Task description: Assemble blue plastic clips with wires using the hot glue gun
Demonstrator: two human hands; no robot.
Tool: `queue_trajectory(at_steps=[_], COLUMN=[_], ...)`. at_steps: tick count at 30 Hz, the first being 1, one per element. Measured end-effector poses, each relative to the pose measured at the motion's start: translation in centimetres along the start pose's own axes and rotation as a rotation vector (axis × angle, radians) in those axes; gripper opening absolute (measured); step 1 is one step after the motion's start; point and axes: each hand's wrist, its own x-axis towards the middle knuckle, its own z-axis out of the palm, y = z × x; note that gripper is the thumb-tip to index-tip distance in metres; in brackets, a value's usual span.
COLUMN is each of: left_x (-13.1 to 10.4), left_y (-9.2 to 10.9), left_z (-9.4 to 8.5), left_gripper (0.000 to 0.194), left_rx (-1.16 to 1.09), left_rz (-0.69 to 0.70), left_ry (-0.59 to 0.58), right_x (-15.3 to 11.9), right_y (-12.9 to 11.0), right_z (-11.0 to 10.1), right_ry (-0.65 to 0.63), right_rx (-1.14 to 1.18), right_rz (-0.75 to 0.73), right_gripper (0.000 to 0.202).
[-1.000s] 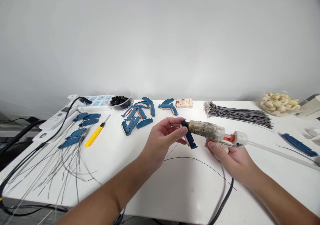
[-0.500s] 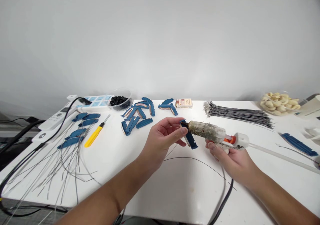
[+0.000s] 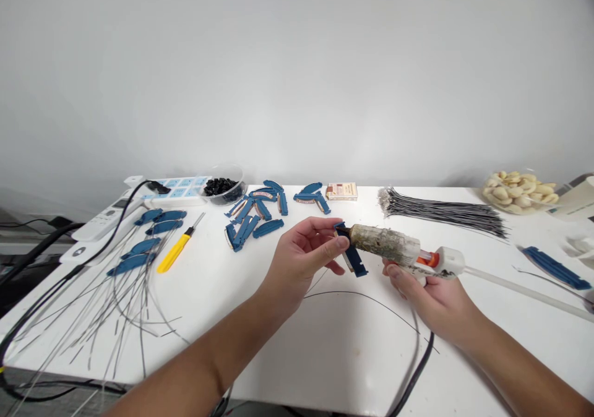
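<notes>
Between the thumb and fingers of my left hand (image 3: 309, 253) is a blue curved plastic piece (image 3: 355, 261), tilted above the table. My right hand (image 3: 429, 296) grips a hot glue gun (image 3: 387, 244) with a dirty, glue-crusted barrel and an orange part near its back. The gun's dark nozzle meets the upper end of the blue piece, close to my left thumb; whether glue is coming out I cannot tell. A clear glue stick (image 3: 520, 290) sticks out behind the gun. Below my hands a thin dark wire (image 3: 366, 296) curves over the white table (image 3: 320, 355).
Blue pieces (image 3: 245, 231) lie in a pile at the back, near a tub of black bits (image 3: 221, 188) and a small box (image 3: 342, 191). Left are a yellow screwdriver (image 3: 172, 253), wired blue pieces (image 3: 138, 262) and a power strip (image 3: 179, 188). Right are bundled wires (image 3: 440, 210) and a bowl (image 3: 520, 193).
The glue gun has shifted very slightly to the right. Both hands keep their grips, and the nozzle stays at the blue piece's upper end.
</notes>
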Motion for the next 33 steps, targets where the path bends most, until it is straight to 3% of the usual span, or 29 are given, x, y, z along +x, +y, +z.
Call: queue_trajectory(at_steps=[33], left_x=[-0.13], left_y=[0.10], left_z=[-0.10], left_gripper=[0.033], left_rx=[-0.090], left_rz=[-0.068], left_ry=[-0.059], right_x=[-0.15], right_y=[0.18], right_z=[-0.14], right_ry=[0.008], right_rx=[0.022], right_rz=[-0.008], right_gripper=[0.023])
